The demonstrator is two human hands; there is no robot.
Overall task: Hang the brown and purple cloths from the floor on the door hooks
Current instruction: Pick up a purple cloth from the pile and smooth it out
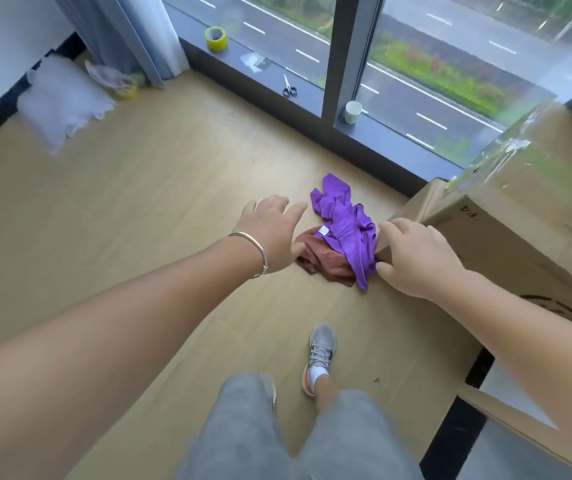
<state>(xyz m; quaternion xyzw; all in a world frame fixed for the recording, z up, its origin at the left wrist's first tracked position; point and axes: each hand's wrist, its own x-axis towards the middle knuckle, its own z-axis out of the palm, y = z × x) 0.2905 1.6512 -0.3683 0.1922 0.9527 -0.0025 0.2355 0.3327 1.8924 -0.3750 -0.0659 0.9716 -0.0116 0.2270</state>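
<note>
Floor [146, 202]: pale wood boards, stretching under me to the window wall.
Cardboard box [506, 244]: big, on the floor at my right, one corner just beside the cloths.
Window sill [243, 69]: dark ledge carrying a yellow tape roll [216, 38], scissors [289, 88] and a pale cup [352, 111].
Purple cloth [345, 223]: crumpled on the floor, lying partly over the brown one, a small white tag near its edge.
Brown cloth [322, 259]: bunched on the floor under the purple cloth, showing at its near left side.
Left hand [270, 233]: fingers spread and straight, holding nothing, just left of the cloths; it may touch the brown edge, I cannot be sure.
Right hand [412, 258]: fingers loosely extended, gripping nothing, over the cloths' right edge by the box corner.
</note>
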